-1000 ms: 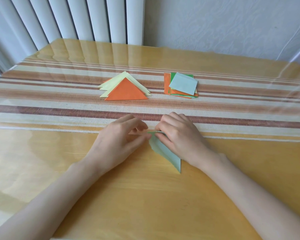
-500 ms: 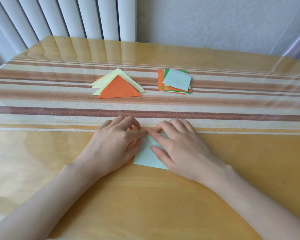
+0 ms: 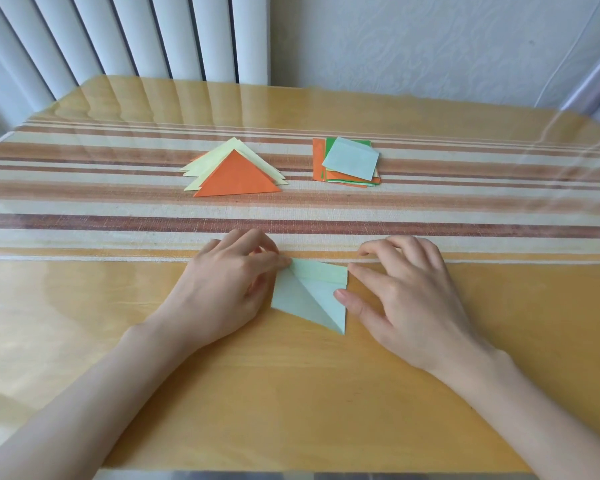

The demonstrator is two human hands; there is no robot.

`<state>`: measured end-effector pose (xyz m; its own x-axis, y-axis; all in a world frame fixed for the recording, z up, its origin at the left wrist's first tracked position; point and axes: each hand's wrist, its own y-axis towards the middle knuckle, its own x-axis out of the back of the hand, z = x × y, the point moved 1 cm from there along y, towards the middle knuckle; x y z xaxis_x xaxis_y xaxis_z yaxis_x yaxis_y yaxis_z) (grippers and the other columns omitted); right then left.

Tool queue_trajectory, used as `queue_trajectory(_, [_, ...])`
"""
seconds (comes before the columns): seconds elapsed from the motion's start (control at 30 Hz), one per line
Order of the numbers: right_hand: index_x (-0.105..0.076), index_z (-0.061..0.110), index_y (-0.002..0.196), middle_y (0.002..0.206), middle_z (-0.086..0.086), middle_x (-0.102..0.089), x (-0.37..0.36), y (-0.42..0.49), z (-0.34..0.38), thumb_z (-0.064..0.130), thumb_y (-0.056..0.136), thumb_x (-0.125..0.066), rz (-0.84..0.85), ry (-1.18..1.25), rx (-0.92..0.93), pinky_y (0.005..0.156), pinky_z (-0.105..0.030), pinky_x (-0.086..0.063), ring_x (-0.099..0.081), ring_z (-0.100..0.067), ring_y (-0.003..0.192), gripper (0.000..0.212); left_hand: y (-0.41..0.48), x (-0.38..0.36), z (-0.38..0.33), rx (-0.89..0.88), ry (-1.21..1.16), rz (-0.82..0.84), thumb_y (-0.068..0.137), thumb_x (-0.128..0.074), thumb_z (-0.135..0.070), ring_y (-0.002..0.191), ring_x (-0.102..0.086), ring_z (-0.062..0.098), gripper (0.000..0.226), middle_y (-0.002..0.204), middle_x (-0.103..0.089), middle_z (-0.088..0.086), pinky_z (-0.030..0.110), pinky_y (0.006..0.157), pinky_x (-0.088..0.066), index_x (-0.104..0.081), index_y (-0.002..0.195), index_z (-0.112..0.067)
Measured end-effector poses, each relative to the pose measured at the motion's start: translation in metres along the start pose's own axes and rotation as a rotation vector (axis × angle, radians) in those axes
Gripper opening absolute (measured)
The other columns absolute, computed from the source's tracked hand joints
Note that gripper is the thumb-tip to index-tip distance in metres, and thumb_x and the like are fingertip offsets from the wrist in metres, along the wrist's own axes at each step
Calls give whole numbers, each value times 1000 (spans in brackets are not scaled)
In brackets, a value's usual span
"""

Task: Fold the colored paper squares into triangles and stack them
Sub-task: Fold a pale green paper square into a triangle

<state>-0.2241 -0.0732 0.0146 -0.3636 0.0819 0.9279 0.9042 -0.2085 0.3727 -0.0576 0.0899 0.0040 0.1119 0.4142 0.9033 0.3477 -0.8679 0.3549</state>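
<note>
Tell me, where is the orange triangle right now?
In the head view, the orange triangle tops the pile of folded papers on the striped cloth, left of the stack of squares and beyond the left hand.
</note>
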Motion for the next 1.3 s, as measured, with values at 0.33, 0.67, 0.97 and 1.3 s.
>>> queue_trajectory(0.33, [-66, 16, 114, 106, 7, -64, -9, 3, 32, 72, 89, -27, 15, 214, -11, 89, -35, -35, -54, -21, 99, 72, 5, -3, 4, 86, -223, 36, 88, -36, -53, 95, -50, 12, 42, 99, -53, -15, 43, 85, -45, -68, 104, -30])
queue_trajectory(0.67, [-58, 15, 76, 80, 5, -56, -24, 11, 21, 38, 86, -45, -148, 350, -304, 75, -38, -43, -44, -19, 80, 29, 21, -14, 2, 175, -232, -12, 83, -52, -55, 89, -45, 12, 30, 90, -50, -9, 32, 81, -41, -59, 88, -27])
queue_trajectory(0.97, [-67, 26, 117, 112, -7, -58, -31, 10, 24, 5, 76, -55, -178, 215, -135, 85, -41, -47, -42, -24, 104, 48, 21, -17, 3, 174, -222, -23, 87, -66, -36, 89, -39, 11, 16, 90, -43, -11, 31, 80, -34, -61, 94, -23])
queue_trajectory(1.3, [-74, 22, 106, 111, -7, -63, -21, -10, 18, -2, 83, -36, -146, 87, 157, 88, -36, -44, -47, -27, 109, 50, 25, -15, 3, 258, -333, 28, 86, -68, -35, 90, -37, 11, 17, 87, -39, -19, 29, 84, -33, -52, 83, -30])
